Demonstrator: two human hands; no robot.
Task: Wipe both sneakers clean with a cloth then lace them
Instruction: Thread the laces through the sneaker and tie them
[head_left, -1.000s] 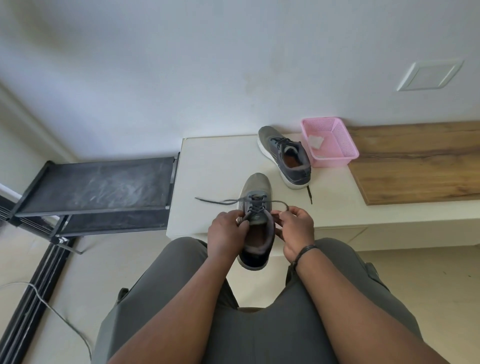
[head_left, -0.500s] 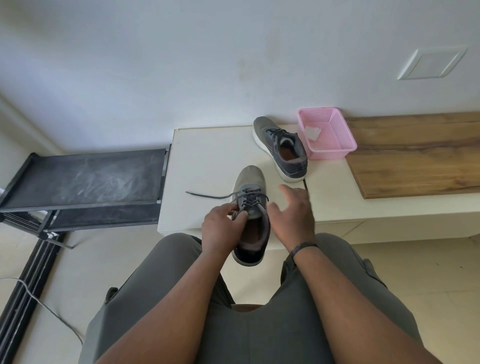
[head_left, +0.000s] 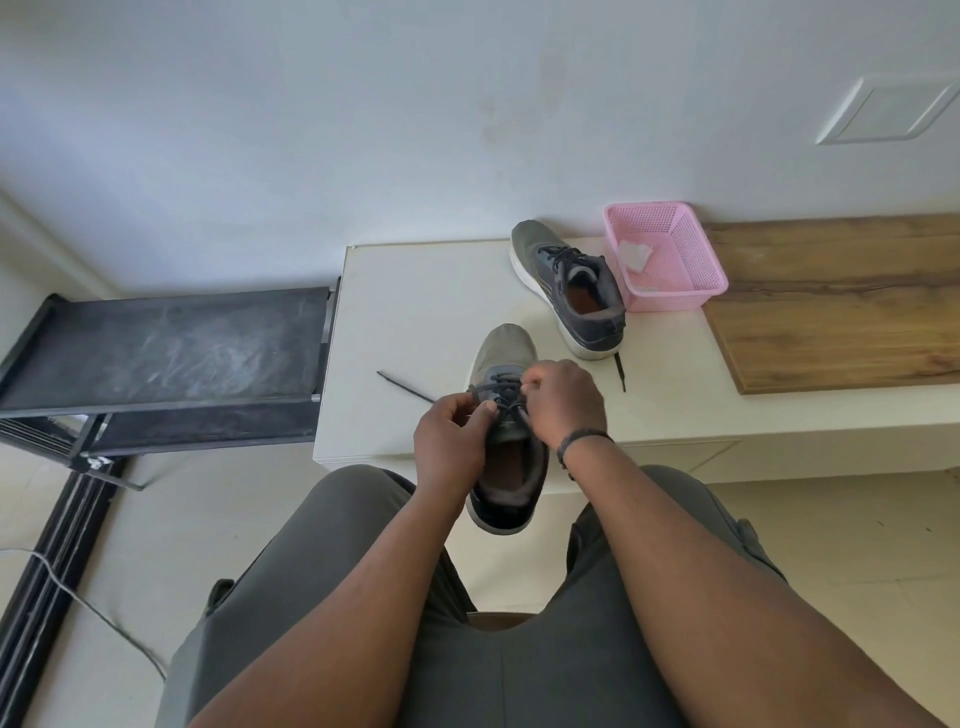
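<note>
A grey sneaker (head_left: 506, 353) lies on the white table (head_left: 415, 312) with its heel jutting over the front edge toward my lap. My left hand (head_left: 452, 441) grips the shoe's left side at the lacing, thumb on the tongue. My right hand (head_left: 561, 400) is curled over the dark lace (head_left: 498, 387) and pinches it near the upper eyelets. One loose lace end (head_left: 402, 387) trails left across the table. The second grey sneaker (head_left: 571, 291) stands farther back, laced, beside a pink basket (head_left: 670, 296) that holds a white cloth (head_left: 634, 254).
A wooden board (head_left: 831, 301) covers the table's right part. Another dark lace tip (head_left: 620, 371) lies just right of my right hand. A black metal rack (head_left: 166, 353) stands left of the table, with a thin cable (head_left: 93, 613) on the floor.
My right hand let go of the lace, opened beside the shoe, then came back over the lacing and pinched the lace. The left hand stayed on the shoe.
</note>
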